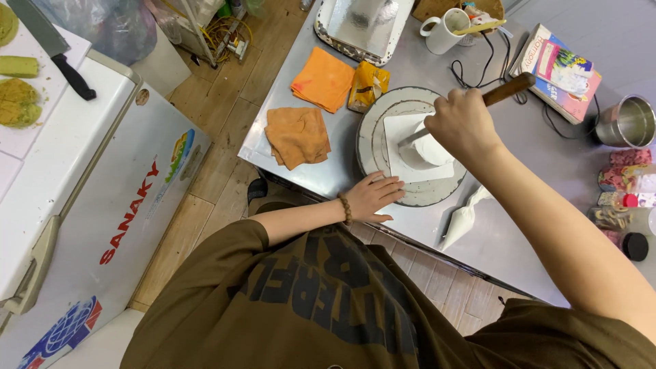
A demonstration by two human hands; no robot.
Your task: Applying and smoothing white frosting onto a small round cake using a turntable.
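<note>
Right hand (461, 123) grips a wooden-handled spatula (478, 102) against the white cake (427, 152); left hand (374, 197) lies flat on the turntable (372, 137) beside a yellow packet (367, 85).

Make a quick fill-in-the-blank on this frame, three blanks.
1. The right hand holds a spatula with a ____ handle against the white cake.
2. The left hand rests on the rim of the ____, which carries the cake.
3. Two ____ cloths lie on the metal table left of the cake.

Missing words: wooden; turntable; orange
</note>
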